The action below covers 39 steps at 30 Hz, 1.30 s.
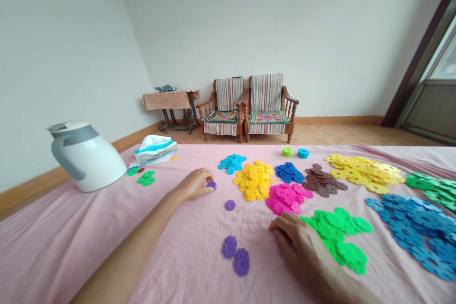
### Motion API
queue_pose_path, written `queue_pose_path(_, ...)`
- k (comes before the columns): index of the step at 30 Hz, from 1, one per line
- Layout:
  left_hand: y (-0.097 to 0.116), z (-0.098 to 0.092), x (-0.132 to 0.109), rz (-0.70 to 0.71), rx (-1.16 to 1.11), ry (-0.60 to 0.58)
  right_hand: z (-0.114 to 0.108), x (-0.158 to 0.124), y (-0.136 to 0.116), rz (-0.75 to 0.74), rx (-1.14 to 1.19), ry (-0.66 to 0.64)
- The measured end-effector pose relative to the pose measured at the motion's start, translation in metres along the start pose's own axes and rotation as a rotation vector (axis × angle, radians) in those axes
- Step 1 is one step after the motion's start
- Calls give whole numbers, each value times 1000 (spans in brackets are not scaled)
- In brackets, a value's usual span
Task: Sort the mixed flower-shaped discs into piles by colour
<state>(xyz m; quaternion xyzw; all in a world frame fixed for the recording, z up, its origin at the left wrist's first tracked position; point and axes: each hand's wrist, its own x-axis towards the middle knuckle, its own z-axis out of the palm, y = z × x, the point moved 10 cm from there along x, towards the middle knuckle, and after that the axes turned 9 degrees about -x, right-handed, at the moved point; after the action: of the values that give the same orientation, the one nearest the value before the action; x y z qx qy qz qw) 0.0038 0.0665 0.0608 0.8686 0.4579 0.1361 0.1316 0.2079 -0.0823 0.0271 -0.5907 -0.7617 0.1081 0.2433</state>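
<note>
1. The left hand (195,184) is narrow, with thumb and fingers closed at a small purple disc (212,185), which it holds near the cloth.
2. The right hand (297,235) rests low, its fingers curled, just beside the bright green pile (338,235). I cannot tell if something is inside it.
3. Three other purple pieces lie flat between the two arms: a single piece (230,205) near the left hand, and a pair (235,255) closer to the person.
4. The pink cloth (199,251) gives open room between the forearms, and also to the left of the left forearm, where it makes soft folds. The far edge of the table is well apart from both hands.
5. On the right side, room is narrow: the pink pile (288,198) lies just beyond the right hand, and the yellow pile (254,180) is near it.
6. The big blue pile (416,232) and the dark green pile (432,187) are cut off by the right border. Both forearms are cut off below.
7. The tissue box (156,152) has a white tissue standing out of its top. The white jug (96,161) has its lid on, so its inside is hidden.
</note>
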Motion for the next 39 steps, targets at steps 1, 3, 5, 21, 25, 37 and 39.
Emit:
queue_pose_path(1,-1,0,0,2,-3,2,0,0,0,-2,0,1)
queue_pose_path(3,-3,-1,1,0,-15,7,0,0,0,-5,-2,-1)
queue_pose_path(5,-5,-4,1,-12,-49,14,0,0,0,-4,-7,-5)
queue_pose_path(21,-20,-11,-31,-161,-32,-353,1,1,-1,-7,2,-4)
queue_pose_path(25,33,1,-23,17,-151,-357,1,1,-1,-10,0,-11)
queue_pose_path(37,98,36,-18,271,-67,-274,-2,-1,-1,4,7,-6)
queue_pose_path(39,90,36,-17,225,-46,-258,-2,-1,-2,6,1,-11)
